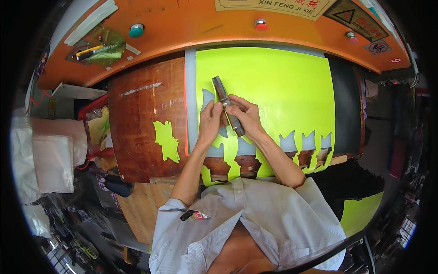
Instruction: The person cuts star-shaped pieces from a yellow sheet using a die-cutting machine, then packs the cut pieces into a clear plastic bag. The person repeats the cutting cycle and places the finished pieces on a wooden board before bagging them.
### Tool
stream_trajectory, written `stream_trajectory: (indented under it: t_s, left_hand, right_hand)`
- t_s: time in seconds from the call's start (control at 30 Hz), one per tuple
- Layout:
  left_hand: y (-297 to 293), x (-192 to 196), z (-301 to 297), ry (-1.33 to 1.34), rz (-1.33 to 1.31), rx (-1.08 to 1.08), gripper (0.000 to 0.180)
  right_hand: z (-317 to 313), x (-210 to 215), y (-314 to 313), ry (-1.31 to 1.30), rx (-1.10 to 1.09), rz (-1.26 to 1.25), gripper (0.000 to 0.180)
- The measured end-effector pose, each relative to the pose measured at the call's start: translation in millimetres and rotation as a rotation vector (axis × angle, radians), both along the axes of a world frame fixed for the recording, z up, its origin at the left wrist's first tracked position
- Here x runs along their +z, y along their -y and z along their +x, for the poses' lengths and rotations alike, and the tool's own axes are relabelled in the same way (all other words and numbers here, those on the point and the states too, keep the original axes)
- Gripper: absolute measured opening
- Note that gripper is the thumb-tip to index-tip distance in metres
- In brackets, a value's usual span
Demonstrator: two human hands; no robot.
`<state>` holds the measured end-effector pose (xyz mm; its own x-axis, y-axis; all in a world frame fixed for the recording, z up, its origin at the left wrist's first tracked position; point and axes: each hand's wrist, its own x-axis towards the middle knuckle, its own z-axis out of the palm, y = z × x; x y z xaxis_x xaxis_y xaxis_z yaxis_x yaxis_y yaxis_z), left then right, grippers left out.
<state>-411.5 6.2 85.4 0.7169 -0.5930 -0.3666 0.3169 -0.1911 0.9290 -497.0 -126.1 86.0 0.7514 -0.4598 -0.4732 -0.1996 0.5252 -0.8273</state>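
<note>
My left hand (210, 121) and my right hand (247, 118) both grip a dark metal cutting die (219, 87), fingers closed about its middle. The die is tilted on edge above a bright yellow-green sheet (273, 82), near the sheet's left side. Shaped cut-outs run along the sheet's near edge, and narrow strips hang from it toward me. Through the gaps shows a grey-blue board (191, 98) under the sheet. Part of the die is hidden behind my fingers. Several cut yellow-green pieces (167, 142) lie in a small pile left of the board.
A brown wooden table (139, 114) extends to the left, with a black surface (345, 105) on the right. Along the far side stands an orange machine beam (191, 28) with a green button (136, 30) and a red button (261, 25). Clear plastic bags (52, 157) hang at far left.
</note>
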Motion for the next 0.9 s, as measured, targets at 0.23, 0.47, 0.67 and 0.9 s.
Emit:
stream_trajectory:
  t_s: [0.23,0.47,0.67,0.9]
  left_hand:
    - [-53.8,-0.4,24.5,0.161,0.357,0.269,0.044]
    - [-74.9,-12.0,9.2,-0.141,-0.132,0.377,0.019]
    - [-61.2,-5.5,-32.9,-0.009,0.051,0.432,0.021]
    - [-45.6,-71.2,-86.6,0.821,0.169,0.283,0.019]
  right_hand:
    - [-4.7,15.5,26.2,0.025,-0.149,-0.141,0.068]
    - [3.3,-8.3,41.1,-0.223,-0.078,-1.376,0.065]
    - [59.1,-19.6,61.4,-0.285,-0.114,-1.533,0.068]
    - [36.0,0.0,86.3,-0.025,-0.34,-1.498,0.056]
